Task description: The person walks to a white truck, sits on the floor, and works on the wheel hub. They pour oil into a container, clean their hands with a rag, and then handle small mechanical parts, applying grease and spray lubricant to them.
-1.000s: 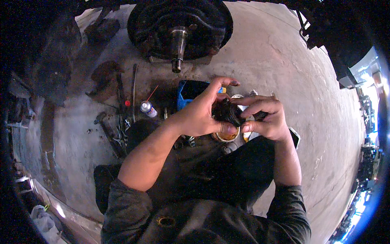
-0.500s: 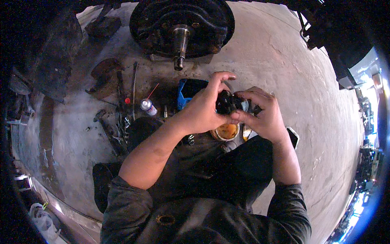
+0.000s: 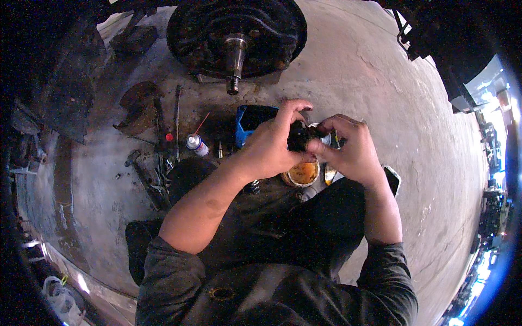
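A dark, glossy, rounded part (image 3: 298,138) is held up between my two hands above my lap; its exact kind is hard to make out. My left hand (image 3: 272,145) curves around its left side, with the thumb below and the index finger raised over it. From the right, my right hand (image 3: 352,151) is closed in, thumb against the part and fingers bent at its far edge. Just beneath the hands stands a round tub (image 3: 298,185) of amber-brown, grease-like paste. A blue open container (image 3: 242,137) sits behind my left hand.
Ahead, a stub axle (image 3: 235,61) sticks out toward me from a big black round plate (image 3: 280,41). Left on the concrete floor are a spray can (image 3: 197,145) with a red straw, a red cap (image 3: 169,137), a hammer-like tool (image 3: 142,173) and a rusty curved piece (image 3: 133,111).
My right thumb has shifted up and over the dark part, and the right fingers have moved slightly. The left hand keeps its hold. The view has tilted a little.
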`<action>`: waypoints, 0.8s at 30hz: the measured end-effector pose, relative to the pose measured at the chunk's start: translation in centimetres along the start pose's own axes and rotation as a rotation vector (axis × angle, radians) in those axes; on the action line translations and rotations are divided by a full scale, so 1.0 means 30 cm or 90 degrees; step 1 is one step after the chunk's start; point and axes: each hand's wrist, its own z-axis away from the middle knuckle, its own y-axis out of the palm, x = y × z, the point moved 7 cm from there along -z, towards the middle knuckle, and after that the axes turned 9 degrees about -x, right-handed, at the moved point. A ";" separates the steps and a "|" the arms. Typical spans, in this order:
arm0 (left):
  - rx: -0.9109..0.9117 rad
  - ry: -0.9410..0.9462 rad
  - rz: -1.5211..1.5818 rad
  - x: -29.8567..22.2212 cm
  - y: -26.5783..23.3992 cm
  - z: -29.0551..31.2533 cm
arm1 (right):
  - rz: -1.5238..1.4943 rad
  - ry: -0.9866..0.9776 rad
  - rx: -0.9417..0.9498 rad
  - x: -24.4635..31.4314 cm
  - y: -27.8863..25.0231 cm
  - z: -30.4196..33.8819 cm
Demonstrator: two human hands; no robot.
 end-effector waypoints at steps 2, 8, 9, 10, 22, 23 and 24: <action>-0.007 0.014 -0.032 -0.015 0.001 0.004 | 0.020 0.016 0.001 -0.008 0.001 0.001; -0.021 0.009 -0.004 -0.015 0.019 0.002 | 0.069 -0.010 -0.019 0.023 -0.015 0.001; -0.024 0.021 -0.023 -0.015 0.023 0.002 | 0.093 0.089 0.016 0.007 -0.008 -0.003; -0.028 0.033 -0.043 -0.012 0.026 0.002 | 0.116 0.189 0.051 -0.023 -0.001 0.003; 0.008 -0.104 -0.202 0.185 0.132 0.019 | -0.224 0.206 -0.135 -0.205 -0.018 -0.027; 0.037 -0.143 -0.240 0.255 0.167 0.030 | -0.177 0.213 -0.092 -0.239 -0.002 -0.034; 0.067 -0.184 -0.275 0.333 0.197 0.056 | -0.130 0.220 -0.047 -0.275 0.011 -0.033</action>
